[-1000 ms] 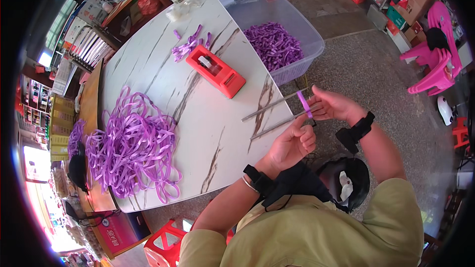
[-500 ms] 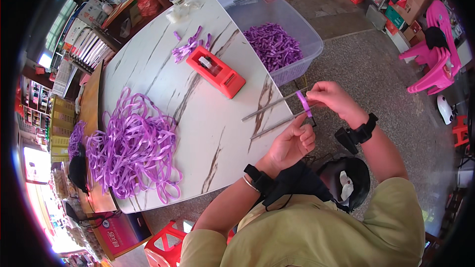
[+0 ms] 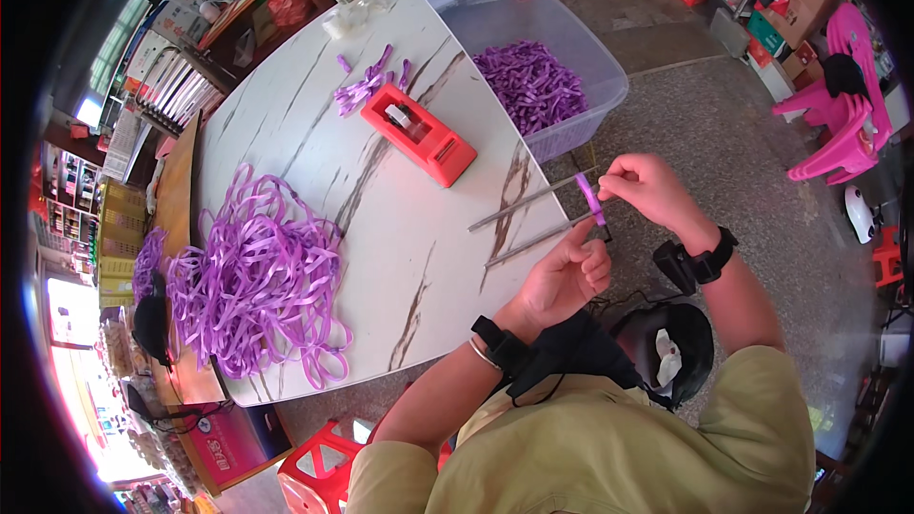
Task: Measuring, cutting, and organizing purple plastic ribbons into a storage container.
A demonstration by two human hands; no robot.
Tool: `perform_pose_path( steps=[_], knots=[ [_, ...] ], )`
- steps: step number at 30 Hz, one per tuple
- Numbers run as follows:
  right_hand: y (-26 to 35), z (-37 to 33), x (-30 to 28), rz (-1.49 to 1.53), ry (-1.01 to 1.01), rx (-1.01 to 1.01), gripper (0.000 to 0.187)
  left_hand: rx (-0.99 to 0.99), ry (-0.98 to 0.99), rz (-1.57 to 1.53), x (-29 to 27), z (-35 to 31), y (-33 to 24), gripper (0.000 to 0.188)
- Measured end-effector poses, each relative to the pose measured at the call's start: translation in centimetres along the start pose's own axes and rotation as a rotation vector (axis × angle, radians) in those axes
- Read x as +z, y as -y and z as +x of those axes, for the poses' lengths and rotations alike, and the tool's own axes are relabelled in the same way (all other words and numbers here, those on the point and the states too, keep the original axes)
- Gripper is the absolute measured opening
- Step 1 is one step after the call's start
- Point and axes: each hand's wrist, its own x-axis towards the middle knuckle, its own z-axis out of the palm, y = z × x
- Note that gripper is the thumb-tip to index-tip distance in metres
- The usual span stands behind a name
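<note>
Right, I'm mid-wrap: a purple strip [image 3: 589, 198] is stretched across two metal rods [image 3: 529, 219] that stick out past the table [image 3: 314, 152] edge, on my side of it. My right hand [image 3: 650, 190] is pinching the strip's upper end by the far rod, fingers closed on it. My left hand [image 3: 564, 278] is curled at the near rod, thumb and fingers pressed to the strip's lower end, so it's gripping too, tho I can't tell whether it also clamps the rod itself.

Judging by that, the step in hand is forming the strip round the rods, not yet finished; I can't see if the ends meet. Next move, I reckon, calls for keeping tension w/ both hands while closing the loop, w/o letting it slide off the rod tips.

Red dispenser [image 3: 419, 135] sits on the table well apart from my hands. Big strip heap [image 3: 252, 276] lies far left. A few cut pieces [image 3: 365, 88] lie just beyond the dispenser. Clear bin [image 3: 557, 24] of purple bits stands beside the table's far edge.
</note>
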Motion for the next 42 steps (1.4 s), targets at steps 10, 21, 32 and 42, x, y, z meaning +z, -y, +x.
perform_pose_path(
  steps=[10,21,32,42],
  knots=[
    [-1.9,0.6,-1.2,0.236,0.163,0.267,0.016,-0.002,-0.033,0.016,0.5,0.0,0.0,0.051],
    [-7.1,1.5,1.4,0.753,0.275,0.492,0.016,-0.022,-0.019,0.037,0.4,0.0,-0.2,0.059],
    [-12.8,2.8,6.7,1.3,0.589,0.341,0.016,-0.02,-0.002,0.042,0.3,0.1,-0.2,0.056],
    [-10.5,1.7,7.3,1.398,0.64,0.27,0.022,-0.022,0.01,0.04,0.4,0.2,-0.2,0.057]
  ],
)
